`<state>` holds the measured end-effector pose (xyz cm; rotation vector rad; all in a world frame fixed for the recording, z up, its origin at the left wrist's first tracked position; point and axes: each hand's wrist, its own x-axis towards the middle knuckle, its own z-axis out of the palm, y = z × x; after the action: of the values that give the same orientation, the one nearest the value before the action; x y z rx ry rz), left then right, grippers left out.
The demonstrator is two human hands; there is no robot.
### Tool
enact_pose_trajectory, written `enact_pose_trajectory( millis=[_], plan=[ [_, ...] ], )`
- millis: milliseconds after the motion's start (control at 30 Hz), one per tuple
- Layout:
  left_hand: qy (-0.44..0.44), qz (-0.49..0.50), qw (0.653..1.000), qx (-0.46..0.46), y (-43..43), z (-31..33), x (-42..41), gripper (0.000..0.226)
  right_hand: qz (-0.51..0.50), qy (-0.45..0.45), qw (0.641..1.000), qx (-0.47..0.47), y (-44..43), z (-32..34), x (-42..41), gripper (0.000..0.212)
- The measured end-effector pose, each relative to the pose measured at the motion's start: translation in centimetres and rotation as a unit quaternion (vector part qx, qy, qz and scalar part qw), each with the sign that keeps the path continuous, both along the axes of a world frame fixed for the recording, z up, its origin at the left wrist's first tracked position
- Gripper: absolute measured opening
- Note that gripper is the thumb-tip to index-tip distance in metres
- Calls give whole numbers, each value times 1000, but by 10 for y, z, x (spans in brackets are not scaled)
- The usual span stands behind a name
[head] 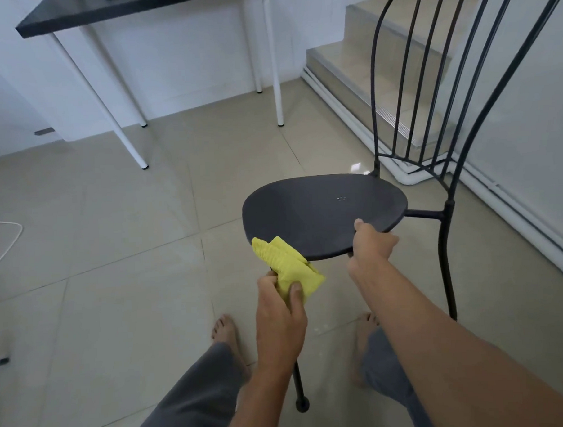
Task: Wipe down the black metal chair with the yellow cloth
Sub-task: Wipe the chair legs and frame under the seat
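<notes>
The black metal chair (322, 211) stands in front of me, its rounded seat facing me and its barred backrest rising at the upper right. My right hand (371, 241) grips the near edge of the seat, thumb on top and fingers under the rim. My left hand (279, 310) holds the folded yellow cloth (285, 264), whose far end lies against the seat's front-left edge. One front chair leg shows below my left wrist.
A white-legged table (135, 145) with a dark top stands at the back left. Tiled steps (364, 64) rise behind the chair. A white cord (7, 238) lies on the floor at the left. My bare feet are on the beige tiles below the seat.
</notes>
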<state>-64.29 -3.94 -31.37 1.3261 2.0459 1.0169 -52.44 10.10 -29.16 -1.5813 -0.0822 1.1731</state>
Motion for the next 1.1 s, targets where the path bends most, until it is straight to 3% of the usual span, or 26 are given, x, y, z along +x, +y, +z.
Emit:
enact_pose_trajectory(
  millis=[167, 467, 633, 933, 1100],
  plan=[
    [-50, 19, 998, 33, 21, 5, 8, 14, 4, 3, 1000, 0, -7, -5, -24, 38],
    [-38, 67, 997, 2, 5, -29, 8, 20, 12, 6, 999, 40, -3, -16, -35, 28],
    [-22, 49, 998, 40, 27, -12, 7, 11, 25, -6, 998, 57, 0, -15, -34, 30],
    [-62, 36, 997, -15, -6, -47, 8, 3, 44, 20, 997, 63, 0, -9, -30, 27],
    [-46, 61, 995, 57, 24, -19, 13, 23, 41, 18, 996, 72, -5, -13, -29, 27]
  ],
)
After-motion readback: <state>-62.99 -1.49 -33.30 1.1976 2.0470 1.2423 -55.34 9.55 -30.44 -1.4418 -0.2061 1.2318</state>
